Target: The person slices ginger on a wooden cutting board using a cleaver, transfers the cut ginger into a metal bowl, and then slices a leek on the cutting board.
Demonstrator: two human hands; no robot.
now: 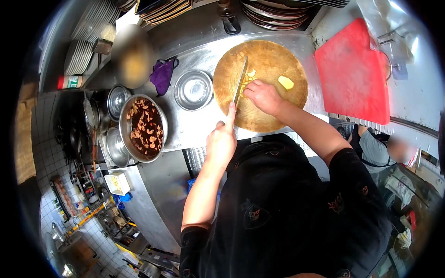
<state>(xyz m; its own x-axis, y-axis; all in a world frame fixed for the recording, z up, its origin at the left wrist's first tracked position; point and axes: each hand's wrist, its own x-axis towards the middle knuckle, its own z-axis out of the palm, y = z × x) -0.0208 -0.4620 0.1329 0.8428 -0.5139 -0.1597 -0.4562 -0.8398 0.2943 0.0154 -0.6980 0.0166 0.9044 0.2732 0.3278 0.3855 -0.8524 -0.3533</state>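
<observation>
My left hand (220,143) is wrapped round the handle of a kitchen knife (241,78), its index finger stretched along the top. The blade rests on a round wooden chopping board (292,109), beside small cut pieces of what looks like ginger (251,73). Closed and bent, the fingers of my right hand (263,96) press on the pale yellow pieces just right of the blade, partly hiding them. Farther right on the board lies a larger flat piece of ginger (285,82), apart from both hands.
Left of the board sit a metal bowl (193,90), a purple cloth item with straps (162,76) and a bowl of brown pieces in dark liquid (143,127). A red cutting board (352,74) leans at right. Stacked plates (276,14) stand behind. Another person (375,150) is at far right.
</observation>
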